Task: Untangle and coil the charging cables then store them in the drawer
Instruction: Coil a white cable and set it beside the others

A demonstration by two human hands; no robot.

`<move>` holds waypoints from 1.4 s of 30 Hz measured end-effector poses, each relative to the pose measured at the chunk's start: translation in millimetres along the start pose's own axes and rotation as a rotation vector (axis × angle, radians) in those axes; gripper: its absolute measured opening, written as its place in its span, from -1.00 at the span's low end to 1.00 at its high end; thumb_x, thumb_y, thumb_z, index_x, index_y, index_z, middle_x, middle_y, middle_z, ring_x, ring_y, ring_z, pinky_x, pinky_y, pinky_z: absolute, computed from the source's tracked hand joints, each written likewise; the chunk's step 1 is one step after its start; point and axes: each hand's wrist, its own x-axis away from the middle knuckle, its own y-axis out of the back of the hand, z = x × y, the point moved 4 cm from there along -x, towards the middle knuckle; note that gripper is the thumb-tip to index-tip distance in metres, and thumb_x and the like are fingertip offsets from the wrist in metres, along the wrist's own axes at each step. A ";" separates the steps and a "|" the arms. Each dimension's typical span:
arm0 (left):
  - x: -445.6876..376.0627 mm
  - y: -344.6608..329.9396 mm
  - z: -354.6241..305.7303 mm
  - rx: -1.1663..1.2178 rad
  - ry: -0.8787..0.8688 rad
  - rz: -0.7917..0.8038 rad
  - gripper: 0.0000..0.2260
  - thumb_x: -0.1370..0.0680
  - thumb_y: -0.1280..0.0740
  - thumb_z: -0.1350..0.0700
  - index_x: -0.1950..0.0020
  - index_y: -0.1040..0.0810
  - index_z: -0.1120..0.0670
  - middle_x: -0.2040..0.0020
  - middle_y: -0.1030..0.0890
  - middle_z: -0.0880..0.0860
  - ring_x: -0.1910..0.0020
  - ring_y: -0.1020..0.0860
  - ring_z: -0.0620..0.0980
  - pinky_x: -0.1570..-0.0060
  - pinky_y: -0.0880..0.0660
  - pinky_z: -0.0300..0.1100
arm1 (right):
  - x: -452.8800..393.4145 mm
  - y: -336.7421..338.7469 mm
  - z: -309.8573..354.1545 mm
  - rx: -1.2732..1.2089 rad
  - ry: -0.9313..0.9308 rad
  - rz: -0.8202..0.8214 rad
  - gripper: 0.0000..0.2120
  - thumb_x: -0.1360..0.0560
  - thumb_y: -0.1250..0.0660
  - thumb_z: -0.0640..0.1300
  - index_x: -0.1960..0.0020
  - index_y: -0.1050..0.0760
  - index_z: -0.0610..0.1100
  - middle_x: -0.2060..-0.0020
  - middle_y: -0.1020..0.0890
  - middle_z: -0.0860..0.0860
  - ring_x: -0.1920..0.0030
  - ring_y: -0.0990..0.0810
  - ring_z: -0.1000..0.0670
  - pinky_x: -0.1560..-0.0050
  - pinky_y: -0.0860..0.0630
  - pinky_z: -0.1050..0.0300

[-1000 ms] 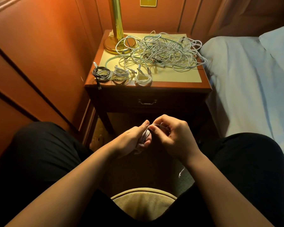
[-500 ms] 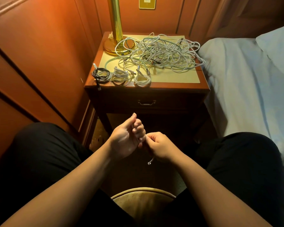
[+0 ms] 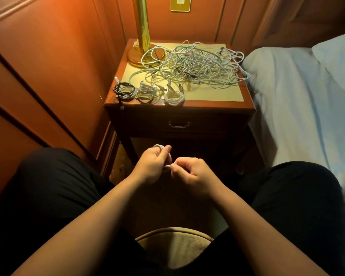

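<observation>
Access to the dark wooden nightstand (image 3: 179, 114) is from the front only: an orange-brown panelled wall (image 3: 54, 76) stands against its left side and a bed with pale blue sheet (image 3: 299, 100) against its right. The top is obstructed at rear left by a brass lamp base (image 3: 141, 56); a large tangle of white and pale green cables (image 3: 195, 64) covers the rear and centre. Three small coiled cables (image 3: 147, 92) line the front left edge. The front right of the beige top inlay (image 3: 217, 94) is bare. The closed drawer's metal handle (image 3: 179, 125) faces open space between the knees.
</observation>
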 end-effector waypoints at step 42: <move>2.6 42.1 -57.0 0.679 0.098 0.475 -0.42 -0.17 -0.70 -0.21 0.29 -0.58 0.26 0.36 -0.53 0.18 0.41 -0.54 -0.01 0.30 -0.59 -0.20 | -2.9 10.2 45.5 -0.356 0.237 -0.133 -0.83 -0.70 -0.27 -0.11 -0.02 -0.52 -0.20 0.24 -0.56 0.12 0.24 -0.49 0.13 0.25 -0.44 0.16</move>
